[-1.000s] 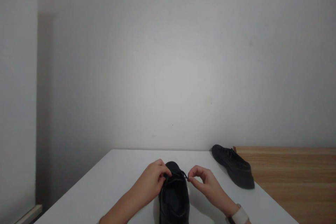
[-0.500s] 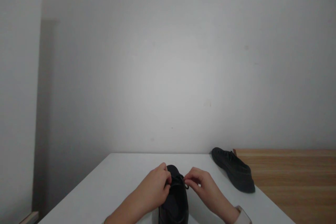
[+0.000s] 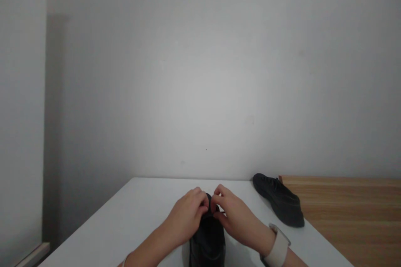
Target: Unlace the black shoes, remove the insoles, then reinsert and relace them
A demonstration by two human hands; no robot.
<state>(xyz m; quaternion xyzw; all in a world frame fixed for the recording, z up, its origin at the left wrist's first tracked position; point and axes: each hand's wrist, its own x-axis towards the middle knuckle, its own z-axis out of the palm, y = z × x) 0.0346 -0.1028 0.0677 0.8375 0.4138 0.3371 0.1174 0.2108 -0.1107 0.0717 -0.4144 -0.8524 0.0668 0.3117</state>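
Observation:
A black lace-up shoe (image 3: 207, 240) stands on the white table (image 3: 138, 212) right in front of me, toe pointing away. My left hand (image 3: 187, 213) and my right hand (image 3: 233, 215) meet over its front, fingertips pinched together on the black laces at the toe end. The laces themselves are mostly hidden by my fingers. A pale watch band (image 3: 277, 248) wraps my right wrist.
A second black shoe (image 3: 278, 198) lies at the table's far right edge, partly against a wooden surface (image 3: 351, 212) that adjoins the white table. A plain grey wall rises behind. The table's left edge drops off toward the floor.
My hands have come together: the right hand moved left and forward from the shoe's right side until both meet over the laces near the toe.

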